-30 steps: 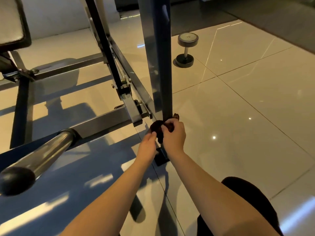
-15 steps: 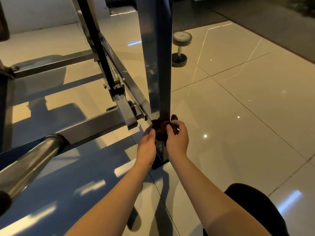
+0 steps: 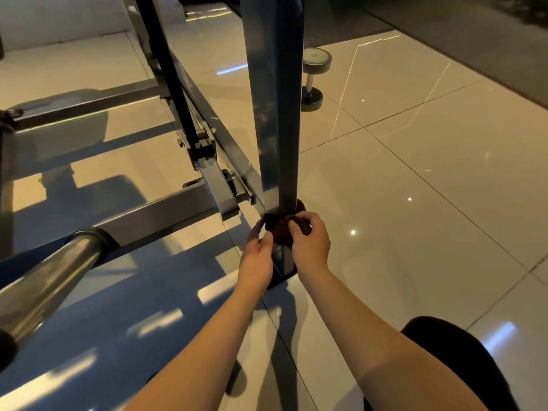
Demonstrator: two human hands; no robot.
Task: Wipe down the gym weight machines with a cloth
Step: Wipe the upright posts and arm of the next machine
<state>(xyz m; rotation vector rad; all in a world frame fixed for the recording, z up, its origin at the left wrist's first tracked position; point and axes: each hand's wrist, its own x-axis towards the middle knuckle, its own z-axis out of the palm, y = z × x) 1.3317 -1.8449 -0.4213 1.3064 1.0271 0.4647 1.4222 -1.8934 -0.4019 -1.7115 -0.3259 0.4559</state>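
The cloth (image 3: 280, 231) is wrapped round the foot of the upright post (image 3: 275, 114), whose long axis runs toward 12 o'clock. It is pinched by curled fingers (image 3: 299, 223) on both sides: left hand (image 3: 257, 258) at 9 o'clock, right hand (image 3: 311, 244) at 3 — both equally near.

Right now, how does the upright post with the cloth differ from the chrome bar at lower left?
The upright post stands vertical; the chrome bar slants low toward the camera. The post is square-edged, dark blue; the bar is round, polished, black-capped. The post has the cloth wrapped near its base, gripped by left hand and right hand; the bar is untouched. Both are glossy metal.
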